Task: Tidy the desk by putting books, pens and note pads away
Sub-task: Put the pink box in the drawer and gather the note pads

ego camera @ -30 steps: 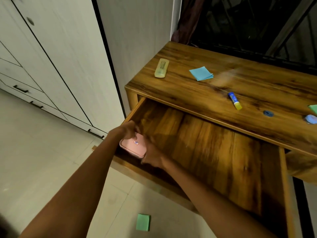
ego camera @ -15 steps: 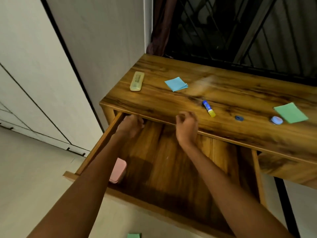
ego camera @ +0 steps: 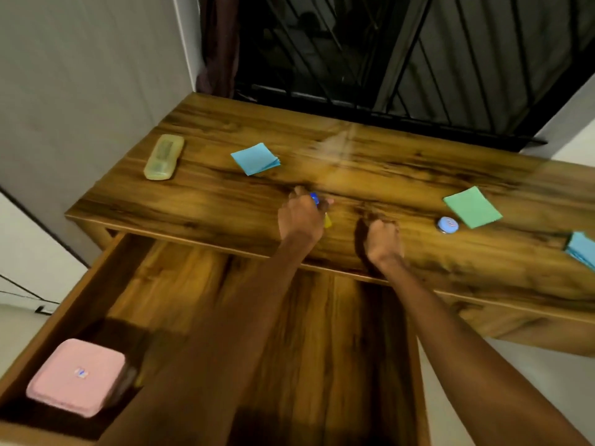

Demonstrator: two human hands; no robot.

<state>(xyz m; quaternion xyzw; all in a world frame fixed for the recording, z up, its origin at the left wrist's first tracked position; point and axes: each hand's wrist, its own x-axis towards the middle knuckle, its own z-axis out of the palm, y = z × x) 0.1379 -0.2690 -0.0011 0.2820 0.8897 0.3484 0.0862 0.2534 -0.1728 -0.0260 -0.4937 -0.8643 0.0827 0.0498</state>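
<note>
My left hand grips a blue and yellow glue stick on the wooden desk; its blue end and yellow end stick out of my fist. My right hand lies just to the right with its fingers curled down on the desktop, over the spot where a small dark blue piece lay; that piece is hidden. Blue sticky notes, a green note pad, a round blue eraser and a blue pad lie on the desk. A pink box sits in the open drawer.
A yellowish translucent case lies at the desk's far left. The drawer juts out below the desk front, under both forearms. A white wall stands on the left and a dark window grille behind the desk.
Both hands left the drawer and rose onto the desktop. The left hand closed round the glue stick; the right hand came down over the small dark blue piece. The pink box stays in the drawer.
</note>
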